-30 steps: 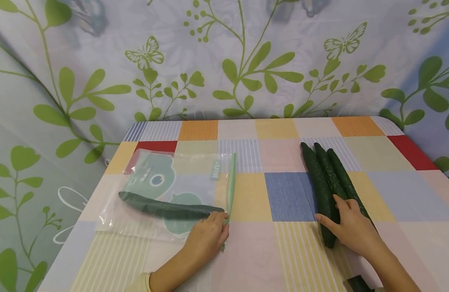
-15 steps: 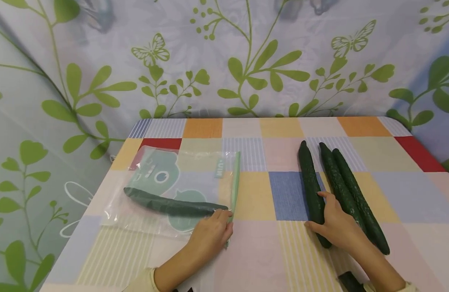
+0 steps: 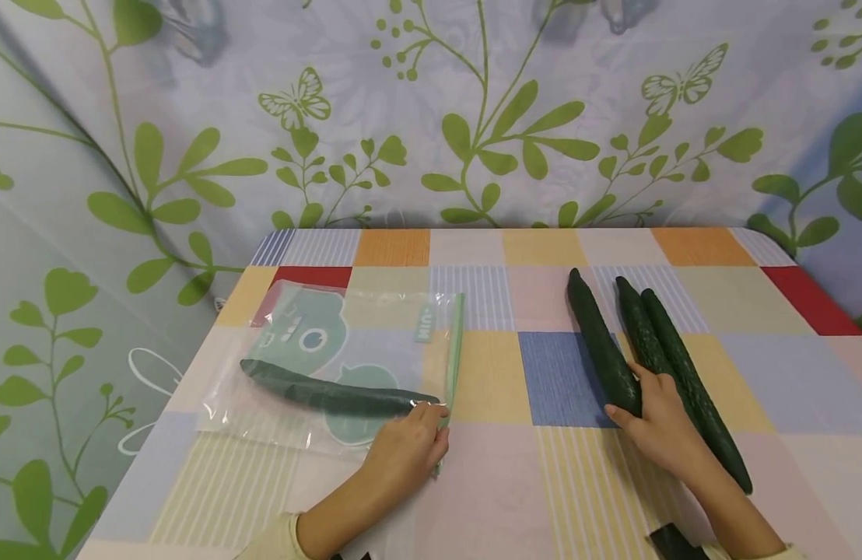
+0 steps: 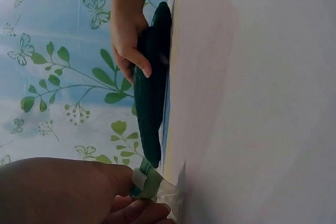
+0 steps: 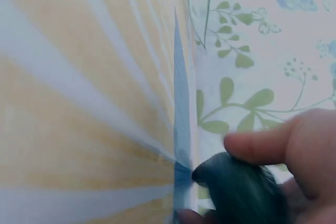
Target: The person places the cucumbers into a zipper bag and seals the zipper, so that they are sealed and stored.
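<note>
In the head view, a clear zip bag (image 3: 434,365) with a green zip strip (image 3: 456,342) lies flat at the left, a cucumber (image 3: 326,391) inside it. My left hand (image 3: 406,451) pinches the bag's edge by the strip; the left wrist view shows the thumb (image 4: 118,177) over the green edge. At the right, my right hand (image 3: 662,424) grips another cucumber (image 3: 599,334) by its near end, thumb on one side and fingers on the other. That cucumber (image 5: 236,187) fills the hand in the right wrist view. Two more cucumbers (image 3: 690,381) lie side by side just right of it.
A patchwork-patterned cloth (image 3: 487,498) covers the table. Behind it hangs a curtain (image 3: 375,101) printed with leaves and butterflies. A small black object (image 3: 672,540) shows at the right wrist.
The right hand has parted the leftmost cucumber from the other two, and its near end has shifted away from the front edge. The left hand keeps its hold on the bag.
</note>
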`<move>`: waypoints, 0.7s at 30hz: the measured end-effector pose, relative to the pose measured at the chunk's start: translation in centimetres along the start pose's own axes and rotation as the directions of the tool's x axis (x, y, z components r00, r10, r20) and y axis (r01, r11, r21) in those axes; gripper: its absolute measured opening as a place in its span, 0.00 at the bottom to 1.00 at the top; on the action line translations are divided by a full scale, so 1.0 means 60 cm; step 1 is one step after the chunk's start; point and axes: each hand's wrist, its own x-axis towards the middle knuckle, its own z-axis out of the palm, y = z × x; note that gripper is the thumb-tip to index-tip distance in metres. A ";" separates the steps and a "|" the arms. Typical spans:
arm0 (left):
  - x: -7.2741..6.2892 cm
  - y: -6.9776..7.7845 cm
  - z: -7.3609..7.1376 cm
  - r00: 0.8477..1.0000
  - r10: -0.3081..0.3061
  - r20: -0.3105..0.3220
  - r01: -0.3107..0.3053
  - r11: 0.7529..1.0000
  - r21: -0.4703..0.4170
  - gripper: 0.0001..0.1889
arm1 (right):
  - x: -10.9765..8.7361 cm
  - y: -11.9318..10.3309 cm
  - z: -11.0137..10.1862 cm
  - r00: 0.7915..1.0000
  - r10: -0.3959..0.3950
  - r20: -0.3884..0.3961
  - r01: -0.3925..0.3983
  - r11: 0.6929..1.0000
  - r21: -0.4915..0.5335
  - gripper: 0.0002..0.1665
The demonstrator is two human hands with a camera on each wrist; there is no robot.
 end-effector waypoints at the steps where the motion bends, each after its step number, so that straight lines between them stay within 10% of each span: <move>1: 0.000 0.000 0.000 1.000 0.000 -0.003 0.000 1.000 -0.003 0.09 | 0.000 0.001 0.000 1.000 0.004 -0.024 -0.004 1.000 0.024 0.46; 13: 0.001 0.000 0.001 0.998 -0.053 -0.024 0.050 0.994 -0.102 0.10 | -0.002 0.021 -0.011 0.935 -0.162 -0.316 0.183 0.982 0.038 0.37; 21: 0.004 -0.005 0.005 0.997 -0.062 -0.038 0.056 0.988 -0.141 0.10 | -0.004 0.030 -0.016 0.890 -0.344 -0.299 0.381 0.922 0.075 0.39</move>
